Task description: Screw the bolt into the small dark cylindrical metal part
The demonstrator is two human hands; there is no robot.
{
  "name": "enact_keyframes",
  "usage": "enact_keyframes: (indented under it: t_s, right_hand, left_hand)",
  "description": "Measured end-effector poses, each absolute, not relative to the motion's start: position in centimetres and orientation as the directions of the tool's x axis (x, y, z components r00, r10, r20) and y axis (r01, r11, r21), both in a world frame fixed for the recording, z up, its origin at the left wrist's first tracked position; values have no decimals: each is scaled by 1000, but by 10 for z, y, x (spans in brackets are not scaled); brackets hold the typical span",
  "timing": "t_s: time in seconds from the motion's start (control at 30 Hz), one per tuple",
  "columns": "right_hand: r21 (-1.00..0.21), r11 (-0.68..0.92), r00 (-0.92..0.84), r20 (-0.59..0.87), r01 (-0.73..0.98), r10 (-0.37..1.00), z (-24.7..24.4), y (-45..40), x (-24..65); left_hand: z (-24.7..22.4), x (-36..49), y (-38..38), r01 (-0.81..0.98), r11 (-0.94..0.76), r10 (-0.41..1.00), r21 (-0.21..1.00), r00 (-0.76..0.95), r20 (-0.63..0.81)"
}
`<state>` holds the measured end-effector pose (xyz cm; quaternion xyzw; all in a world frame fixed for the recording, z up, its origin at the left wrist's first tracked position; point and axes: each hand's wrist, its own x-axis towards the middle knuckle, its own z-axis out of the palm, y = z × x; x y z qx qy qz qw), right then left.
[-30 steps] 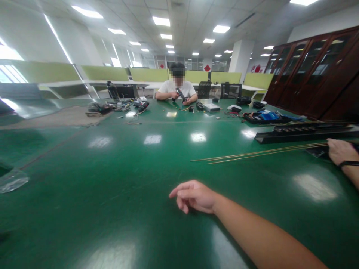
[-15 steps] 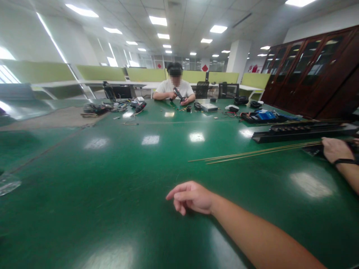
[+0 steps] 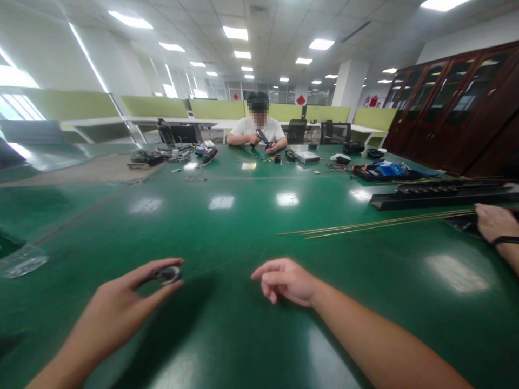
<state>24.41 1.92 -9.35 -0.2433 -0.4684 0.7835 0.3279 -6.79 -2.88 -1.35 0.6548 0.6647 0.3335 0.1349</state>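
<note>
Between the thumb and fingers of my left hand (image 3: 133, 300) is a small round grey metal ring-like part (image 3: 168, 275), held above the green tabletop (image 3: 227, 340). Its exact kind is too blurred to tell. My right hand (image 3: 290, 282) rests over the table to the right, fingers loosely curled and apart, with nothing in it. A gap of bare green surface lies between the two hands. Beyond my right hand, several thin brass-coloured rods (image 3: 365, 223) lie lengthwise on the table.
A co-worker's hand (image 3: 494, 221) touches the rods' right end, beside a long black metal channel (image 3: 430, 198). Across the table, a person in a white shirt (image 3: 257, 129) holds a dark tool. Clutter includes a blue item (image 3: 391, 168), a power drill (image 3: 210, 155) and a clear plastic container (image 3: 24, 262) at left.
My left hand has come into view from the lower left with the round metal part in it. My right hand keeps its pose; the whole view has shifted slightly.
</note>
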Motion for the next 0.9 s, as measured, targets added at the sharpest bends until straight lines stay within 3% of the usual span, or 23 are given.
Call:
enact_keyframes:
  t_s: [0.1,0.17,0.23,0.37,0.5,0.9]
  right_hand:
    - [-964,-140,-413,-35,-228,910,-96,26,246]
    - [-997,-6,-279,17,-81,960,-99,28,247]
    - [-996,63,-223,48,58,974,-102,28,246]
    - [-953,161,-292,83,255,953,-103,21,242]
    - [-881,259,-349,116,396,930,-99,17,239]
    - [-862,277,-387,103,426,916,-97,14,239]
  left_hand:
    - [-36,-19,12,645,-131,989,753,35,142]
    - [-55,12,28,535,-169,985,828,77,151]
    - [-71,30,33,514,-222,975,828,124,184]
    - [-83,32,27,557,-317,942,768,280,185]
    - [-83,23,25,572,-341,933,746,304,194]
    - [-79,28,22,499,-509,843,701,453,290]
